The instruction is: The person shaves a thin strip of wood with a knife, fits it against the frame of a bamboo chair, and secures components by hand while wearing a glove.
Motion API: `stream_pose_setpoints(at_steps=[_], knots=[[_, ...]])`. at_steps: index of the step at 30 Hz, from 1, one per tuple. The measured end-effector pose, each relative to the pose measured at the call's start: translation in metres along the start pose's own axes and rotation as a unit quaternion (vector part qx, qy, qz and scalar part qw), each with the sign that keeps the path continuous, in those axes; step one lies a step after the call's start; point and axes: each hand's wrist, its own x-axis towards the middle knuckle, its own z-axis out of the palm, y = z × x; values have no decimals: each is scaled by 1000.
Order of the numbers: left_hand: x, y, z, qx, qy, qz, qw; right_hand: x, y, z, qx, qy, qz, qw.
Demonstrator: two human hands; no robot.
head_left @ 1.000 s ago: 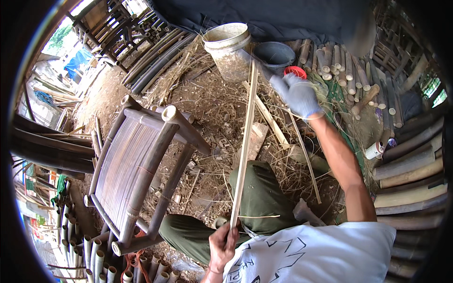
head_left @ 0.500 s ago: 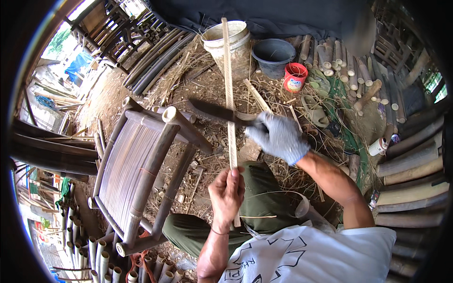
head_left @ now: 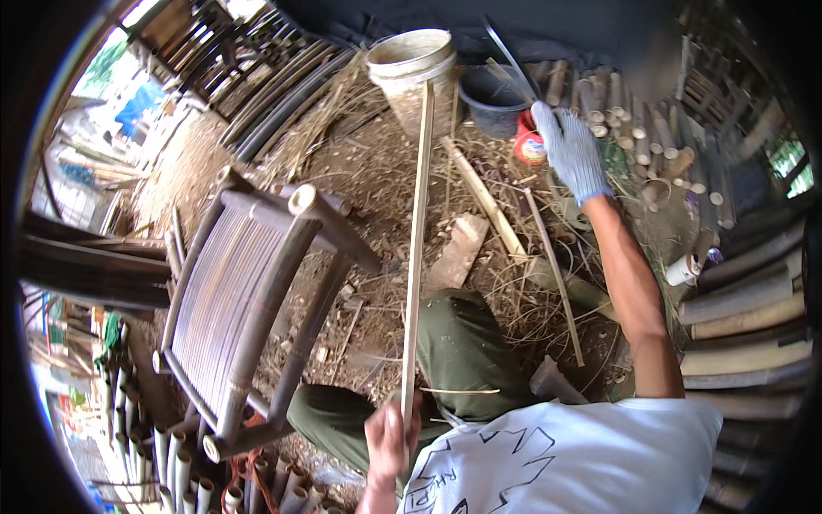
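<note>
My bare left hand [head_left: 392,439] is closed round the lower end of a long, narrow bamboo strip [head_left: 419,231], close to my lap. The strip stands up in front of me, its far end near a dirty white bucket [head_left: 411,53]. Away to the far right, my right hand [head_left: 568,152] wears a grey knit glove and grips a long knife [head_left: 511,58], blade pointing forward and slightly left. The glove hides its handle. A pale sliver [head_left: 508,79] lies alongside the blade; whether I hold it, I cannot tell. The knife is apart from the strip.
A bamboo frame with a slatted panel [head_left: 235,300] stands at my left. Beyond my right hand are a dark tub [head_left: 490,101] and a red pail [head_left: 528,141]. Split bamboo [head_left: 484,197], a wooden block [head_left: 460,250] and shavings litter the ground. Cut bamboo poles [head_left: 745,330] line the right.
My right hand has swung the knife forward and right, away from the strip. My left hand has drawn the strip down toward my lap.
</note>
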Motion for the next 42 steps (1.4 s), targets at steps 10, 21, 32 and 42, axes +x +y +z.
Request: stream_pose_setpoints(at_steps=[10, 21, 32, 42], knots=[[148, 70, 64, -85, -26, 45, 995, -162, -86, 31, -37, -217, -157, 963], [88, 41, 65, 27, -23, 6, 999, -101, -56, 49, -51, -155, -75, 984], [-10, -17, -3, -2, -42, -45, 998, -32, -25, 52, -69, -95, -71, 991], [-10, -16, -16, 12, -26, -83, 996, -41, -11, 58, -53, -131, -186, 972]])
